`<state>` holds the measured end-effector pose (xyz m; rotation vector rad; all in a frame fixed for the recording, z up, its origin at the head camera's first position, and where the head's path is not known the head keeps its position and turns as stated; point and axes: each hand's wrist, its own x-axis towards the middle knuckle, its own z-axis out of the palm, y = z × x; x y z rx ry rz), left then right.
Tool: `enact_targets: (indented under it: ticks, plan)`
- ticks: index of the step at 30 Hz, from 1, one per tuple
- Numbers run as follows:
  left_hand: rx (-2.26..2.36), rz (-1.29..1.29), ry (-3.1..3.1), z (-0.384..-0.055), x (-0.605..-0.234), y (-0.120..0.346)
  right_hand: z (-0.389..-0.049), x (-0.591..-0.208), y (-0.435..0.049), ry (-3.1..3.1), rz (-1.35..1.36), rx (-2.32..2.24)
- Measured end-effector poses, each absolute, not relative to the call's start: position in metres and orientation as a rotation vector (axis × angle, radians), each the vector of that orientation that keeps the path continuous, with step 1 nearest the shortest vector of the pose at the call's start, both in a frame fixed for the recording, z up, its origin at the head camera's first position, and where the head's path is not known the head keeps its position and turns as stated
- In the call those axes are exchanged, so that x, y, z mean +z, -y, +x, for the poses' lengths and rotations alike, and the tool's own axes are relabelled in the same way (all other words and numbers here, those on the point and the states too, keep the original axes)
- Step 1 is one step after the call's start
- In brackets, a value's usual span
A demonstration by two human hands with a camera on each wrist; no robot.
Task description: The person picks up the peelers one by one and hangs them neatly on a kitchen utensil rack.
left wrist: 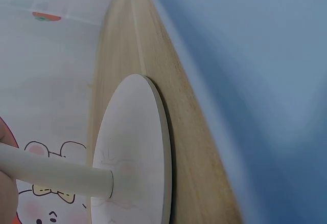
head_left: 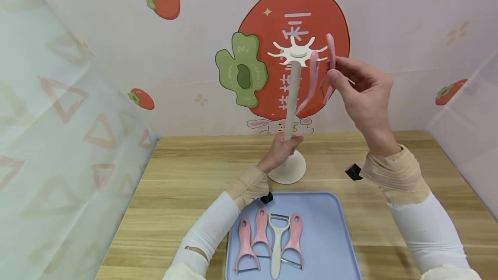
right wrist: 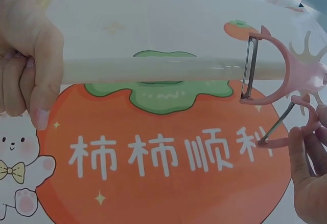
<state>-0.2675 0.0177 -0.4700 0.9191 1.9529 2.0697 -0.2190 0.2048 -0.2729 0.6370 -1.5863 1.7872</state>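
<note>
A white rack (head_left: 293, 98) with a ring of hooks (head_left: 298, 52) stands upright on its round base (left wrist: 133, 132). My left hand (head_left: 281, 151) grips its pole low down, above the base. One pink peeler (head_left: 313, 79) hangs from a hook on the right side. Beside it, my right hand (head_left: 365, 94) pinches a second pink peeler (head_left: 330, 53) between thumb and fingers, handle end up, near the hook tips. In the right wrist view, the held peeler (right wrist: 278, 143) shows its blade below the hanging one; whether it touches a hook cannot be told.
In front of the rack lies a blue tray (head_left: 327, 237) holding several peelers: pink ones (head_left: 245, 237) and a white one (head_left: 276, 245). The wooden table (head_left: 186, 185) meets a wall sheet (head_left: 194, 55) with printed persimmons behind the rack.
</note>
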Motion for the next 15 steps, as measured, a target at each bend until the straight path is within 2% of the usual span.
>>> enact_targets:
  ticks: [15]
  plan:
    - [2.076,0.896,-1.958,-0.2678,-0.4701,-0.0190,-0.2254,-0.2743,-0.1989,1.588,0.666,1.827]
